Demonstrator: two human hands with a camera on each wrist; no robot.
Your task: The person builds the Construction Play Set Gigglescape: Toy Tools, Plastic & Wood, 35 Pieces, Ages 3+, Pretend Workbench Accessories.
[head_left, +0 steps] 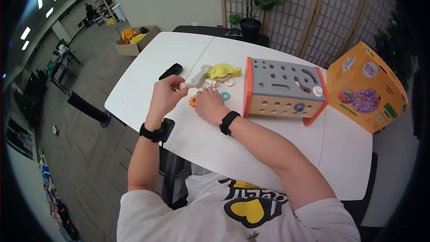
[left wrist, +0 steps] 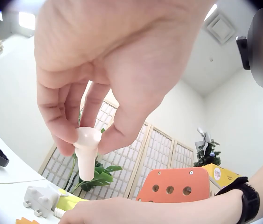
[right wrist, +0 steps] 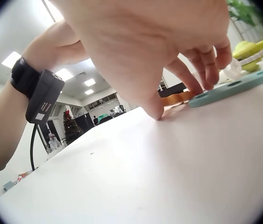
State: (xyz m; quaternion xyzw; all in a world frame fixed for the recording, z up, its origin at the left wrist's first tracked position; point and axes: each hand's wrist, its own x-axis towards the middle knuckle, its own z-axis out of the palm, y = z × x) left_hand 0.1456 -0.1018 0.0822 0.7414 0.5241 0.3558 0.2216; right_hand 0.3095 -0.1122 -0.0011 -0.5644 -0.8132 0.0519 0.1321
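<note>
Pinching white peg (left wrist: 86, 158) — fingers (left wrist: 59, 123) of left hand (head_left: 165, 95); right hand (head_left: 210, 106) by teal piece (right wrist: 215, 95), grasp unclear — yellow box (head_left: 354, 77) lettering illegible.

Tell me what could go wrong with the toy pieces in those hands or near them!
The pale peg is pinched between the fingers and thumb of the left hand, so it might slip and drop.

The right hand is low over the table, right by the orange gear and teal piece, so it could knock them.
</note>
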